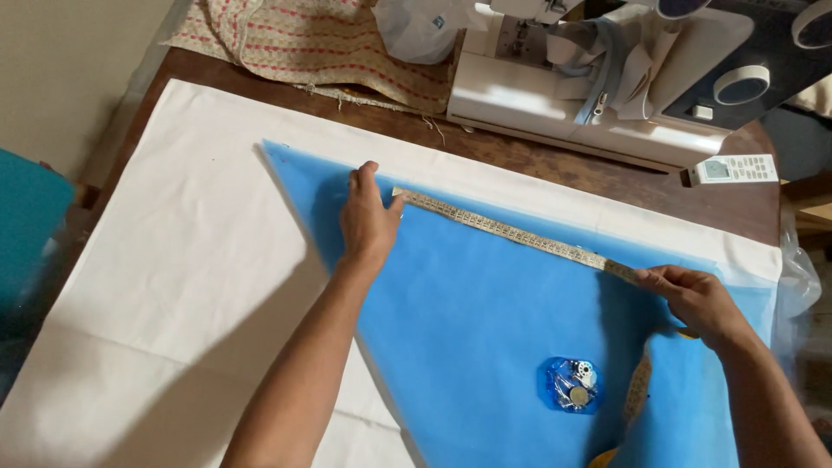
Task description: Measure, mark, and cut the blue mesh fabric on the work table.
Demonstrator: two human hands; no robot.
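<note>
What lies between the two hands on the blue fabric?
In the head view, a measuring tape runs taut from the left hand to the right hand across the blue fabric.

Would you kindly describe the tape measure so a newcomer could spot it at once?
Find the blue fabric on the white cloth. Along its far edge, the tape measure runs between the left hand and right hand: the only thin, pale, marked strip there.
</note>
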